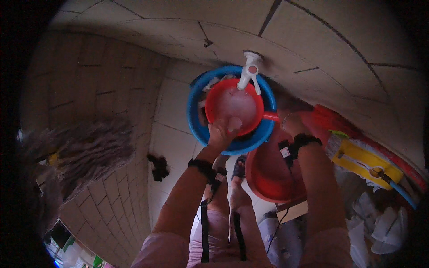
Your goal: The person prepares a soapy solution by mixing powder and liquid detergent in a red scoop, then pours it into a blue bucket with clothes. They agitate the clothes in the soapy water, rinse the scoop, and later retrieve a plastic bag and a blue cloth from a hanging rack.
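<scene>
A round red plastic dipper [246, 106] with whitish, cloudy water in it is under a white tap [249, 72]. My left hand [220, 133] is at the near rim of the dipper, fingers at its inside edge by the water. From the dipper's right side a red handle [270, 116] runs to my right hand [291, 123], which is closed around its end. Below the dipper is a blue plastic basin [193, 125]. Pale cloth [214, 81] shows between the two rims on the left.
A large red plastic tub [264, 181] lies to the right under my forearm. Beyond it is a mop head with a yellow plate [368, 164] and a blue pole [404, 194]. Grey shaggy fabric [97, 154] hangs at left. A dark object [158, 166] is on the tiled floor [172, 140].
</scene>
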A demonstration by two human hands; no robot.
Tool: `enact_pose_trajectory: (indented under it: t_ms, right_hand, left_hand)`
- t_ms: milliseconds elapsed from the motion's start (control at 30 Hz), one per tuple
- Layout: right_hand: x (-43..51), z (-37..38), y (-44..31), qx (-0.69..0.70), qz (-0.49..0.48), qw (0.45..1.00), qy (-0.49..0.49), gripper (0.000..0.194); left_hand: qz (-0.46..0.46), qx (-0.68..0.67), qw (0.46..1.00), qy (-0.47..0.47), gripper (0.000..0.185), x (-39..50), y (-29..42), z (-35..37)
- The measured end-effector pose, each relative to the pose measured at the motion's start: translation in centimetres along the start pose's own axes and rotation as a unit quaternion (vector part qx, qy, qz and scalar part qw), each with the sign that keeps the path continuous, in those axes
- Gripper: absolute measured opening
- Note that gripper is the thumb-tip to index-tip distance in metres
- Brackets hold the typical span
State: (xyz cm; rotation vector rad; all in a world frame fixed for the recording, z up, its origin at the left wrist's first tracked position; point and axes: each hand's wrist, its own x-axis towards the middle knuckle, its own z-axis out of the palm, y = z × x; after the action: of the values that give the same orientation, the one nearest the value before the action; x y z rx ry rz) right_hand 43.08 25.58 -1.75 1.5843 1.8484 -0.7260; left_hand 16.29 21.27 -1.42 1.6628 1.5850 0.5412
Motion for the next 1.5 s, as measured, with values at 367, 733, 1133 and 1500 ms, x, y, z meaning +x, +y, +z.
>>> enact_pose_trajectory:
  t_ms: [367,733,1133,1500]
  right_hand:
    - [-1.2,-3.1,-1.6,-0.020,0.028,0.999,0.037,0.043]
    - [-13.1,3.2,-4.5,0.318,0.031,0.942,0.106,0.049]
    - [-23.8,8.7,-2.7,0.338,0.049,0.937,0.071,0.045]
    - [-31.6,-4.1,-4.1,0.423,-0.052,0.894,0.137,0.036]
  left_hand:
    - [-0.173,0.055,0.983,0.010,0.049,2.0,1.5,2.1]
    - [-0.135,0.138,0.980,0.040,0.059,7.1,1.5,1.8]
    - [-0.226,0.311,0.885,-0.263,0.062,5.1,4.5,-1.9]
    - [-0.296,-0.478,0.826,-0.037,0.037,-7.2,15.4,-11.6]
